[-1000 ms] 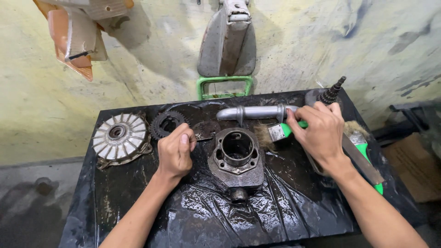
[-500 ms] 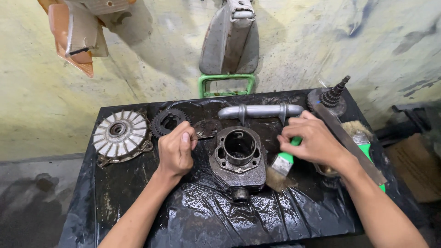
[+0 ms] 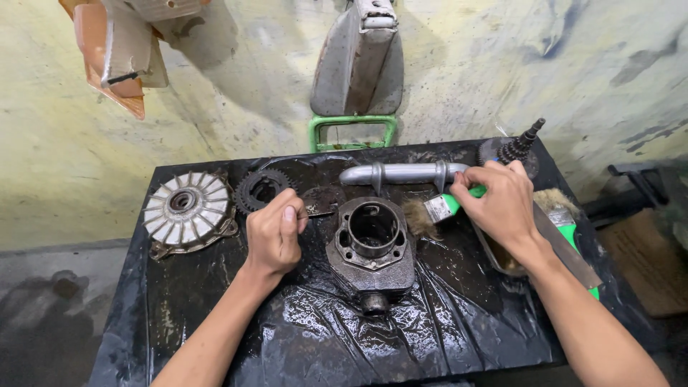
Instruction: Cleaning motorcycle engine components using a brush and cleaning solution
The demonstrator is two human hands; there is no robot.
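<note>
Black plastic sheeting (image 3: 444, 337), wet and oily, covers the low bench in front of a stained yellowish wall, which keeps the grime off the surface beneath. Between the two hands sits the engine cylinder (image 3: 373, 251), a dark, greasy casting with its round bore facing up, so the opening is easy to reach from above; its lower stub points back toward the person. The right hand (image 3: 502, 204) is closed around the green handle of a paintbrush (image 3: 441, 209), fingers wrapped tight, with the metal ferrule and worn bristles aimed leftward so the tip lies just beside the cylinder's upper right edge. The left hand (image 3: 274, 233) is curled into a loose fist just left of the cylinder, thumb on top; it appears to pinch the edge of a small dark flat plate (image 3: 322, 201), though I cannot tell how firm that hold is. Beyond the left hand lie a toothed sprocket (image 3: 259, 188) and, further left, a pale finned flywheel (image 3: 188, 210). Beyond the cylinder a grey metal pipe (image 3: 401, 173) lies crosswise. Under the right wrist is a shallow tray (image 3: 502, 258), probably holding cleaning liquid within easy dipping range, and a second brush (image 3: 566, 215) rests past it.
</note>
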